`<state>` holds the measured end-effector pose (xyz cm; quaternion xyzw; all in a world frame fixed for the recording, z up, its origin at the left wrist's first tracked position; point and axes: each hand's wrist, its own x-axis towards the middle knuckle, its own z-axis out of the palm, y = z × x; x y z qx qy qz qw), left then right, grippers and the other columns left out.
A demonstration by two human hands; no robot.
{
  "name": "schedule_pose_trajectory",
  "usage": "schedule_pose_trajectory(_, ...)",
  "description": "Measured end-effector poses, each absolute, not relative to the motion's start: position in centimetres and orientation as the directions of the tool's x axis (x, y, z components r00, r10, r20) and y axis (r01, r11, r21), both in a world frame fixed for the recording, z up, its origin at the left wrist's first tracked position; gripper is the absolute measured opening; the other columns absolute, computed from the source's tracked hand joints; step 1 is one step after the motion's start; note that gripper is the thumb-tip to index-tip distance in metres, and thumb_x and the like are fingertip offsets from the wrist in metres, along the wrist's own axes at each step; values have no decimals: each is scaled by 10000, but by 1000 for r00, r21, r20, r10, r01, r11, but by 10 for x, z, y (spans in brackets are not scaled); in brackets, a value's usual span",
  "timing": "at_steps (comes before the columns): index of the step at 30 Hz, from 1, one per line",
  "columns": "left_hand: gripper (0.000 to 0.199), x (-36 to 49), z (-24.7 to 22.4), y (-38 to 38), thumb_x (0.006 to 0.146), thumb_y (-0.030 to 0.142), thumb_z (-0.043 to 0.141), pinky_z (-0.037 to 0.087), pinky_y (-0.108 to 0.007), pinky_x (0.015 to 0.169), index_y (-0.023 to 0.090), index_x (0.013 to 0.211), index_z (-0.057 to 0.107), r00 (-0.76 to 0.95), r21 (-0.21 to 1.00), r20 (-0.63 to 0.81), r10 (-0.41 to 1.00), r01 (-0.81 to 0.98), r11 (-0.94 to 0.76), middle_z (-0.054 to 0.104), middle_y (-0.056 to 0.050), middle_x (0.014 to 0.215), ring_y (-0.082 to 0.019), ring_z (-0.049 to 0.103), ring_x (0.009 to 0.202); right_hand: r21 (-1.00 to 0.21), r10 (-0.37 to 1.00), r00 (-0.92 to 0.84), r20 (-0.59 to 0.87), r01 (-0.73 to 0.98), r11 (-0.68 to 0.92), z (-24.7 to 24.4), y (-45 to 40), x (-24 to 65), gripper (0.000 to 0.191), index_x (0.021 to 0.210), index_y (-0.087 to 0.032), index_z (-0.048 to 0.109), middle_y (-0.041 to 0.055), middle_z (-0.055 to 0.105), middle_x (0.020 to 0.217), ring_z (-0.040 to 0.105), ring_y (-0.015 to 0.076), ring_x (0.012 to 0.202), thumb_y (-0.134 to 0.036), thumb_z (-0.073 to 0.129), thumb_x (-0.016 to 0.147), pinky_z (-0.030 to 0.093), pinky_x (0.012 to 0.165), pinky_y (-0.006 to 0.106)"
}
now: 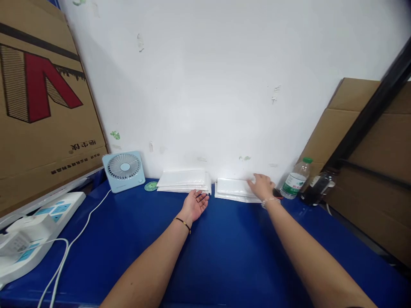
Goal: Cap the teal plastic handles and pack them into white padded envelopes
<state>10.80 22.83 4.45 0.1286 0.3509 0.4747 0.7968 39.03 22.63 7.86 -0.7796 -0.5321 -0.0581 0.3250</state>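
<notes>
Two low stacks of flat white packets lie against the wall at the back of the blue table. My left hand [194,205] is at the front edge of the left stack [181,179], palm turned up, fingers loosely curled and apart, with nothing seen in it. Over the right end of the right stack [234,187] is my right hand [261,187]. Its fingers are spread and reach toward the top packet; whether they touch it I cannot tell. A small dark object with a red edge [278,194] is partly hidden behind the right wrist.
A light blue fan [124,171] and a green disc [150,186] stand left of the stacks. A power strip [48,231] with white cables lies at the left edge. On the right are a green-capped bottle [295,182], a dark bottle [316,190] and cardboard [346,111].
</notes>
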Motion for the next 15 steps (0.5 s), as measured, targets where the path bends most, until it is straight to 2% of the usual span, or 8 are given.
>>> schedule_pose_trajectory(2, 126, 108, 44, 230, 848, 261, 492, 486, -241, 542, 144, 866, 535, 243, 542, -445, 862, -694, 475, 599, -44, 751, -155, 643, 657, -307, 864, 120, 489, 951, 42, 80, 234, 349, 470, 1212, -178, 552, 153, 528, 1284, 404, 307, 1206, -415, 527, 806, 282, 972, 498)
schedule_pose_trajectory(4, 70, 108, 43, 231, 816, 205, 508, 476, -234, 541, 140, 827, 532, 214, 543, -450, 867, -705, 456, 589, -42, 744, -147, 633, 647, -194, 860, -169, 482, 936, 293, 79, 241, 302, 564, 1307, -215, 469, 121, 476, 1352, 367, 293, 1247, -446, 538, 798, 265, 997, 476)
schedule_pose_trajectory(6, 43, 107, 44, 230, 795, 173, 512, 474, -230, 551, 136, 799, 534, 215, 544, -442, 871, -708, 450, 584, -42, 746, -134, 619, 635, -86, 828, -309, 469, 916, 391, 79, 248, 260, 628, 1346, -189, 424, 133, 429, 1394, 319, 305, 1285, -403, 575, 774, 231, 1020, 470)
schedule_pose_trajectory(8, 52, 105, 47, 230, 796, 189, 510, 482, -236, 572, 142, 787, 529, 215, 546, -428, 878, -712, 441, 584, -41, 758, -129, 612, 638, -16, 809, -347, 475, 915, 402, 79, 254, 230, 540, 1301, -127, 467, 163, 473, 1348, 354, 293, 1264, -272, 553, 788, 247, 1016, 428)
schedule_pose_trajectory(11, 161, 103, 52, 227, 821, 324, 523, 502, -262, 622, 163, 823, 513, 200, 513, -431, 880, -748, 421, 586, -48, 804, -149, 621, 713, 14, 825, -341, 450, 927, 376, 84, 256, 212, 284, 1064, -114, 614, 162, 642, 1084, 499, 273, 1112, -158, 446, 840, 327, 948, 397)
schedule_pose_trajectory(13, 282, 104, 56, 224, 813, 445, 544, 514, -282, 678, 175, 890, 514, 189, 483, -425, 885, -780, 399, 594, -66, 878, -169, 627, 807, -33, 830, -305, 467, 932, 361, 86, 250, 215, 278, 1021, -139, 630, 138, 674, 994, 559, 262, 1021, -163, 396, 873, 379, 892, 385)
schedule_pose_trajectory(15, 371, 107, 60, 220, 792, 521, 561, 514, -288, 741, 190, 955, 522, 177, 477, -381, 907, -803, 357, 599, -81, 966, -178, 620, 898, -130, 826, -253, 504, 923, 363, 86, 235, 228, 308, 1096, -169, 610, 113, 675, 1034, 593, 243, 978, -188, 382, 889, 425, 844, 356)
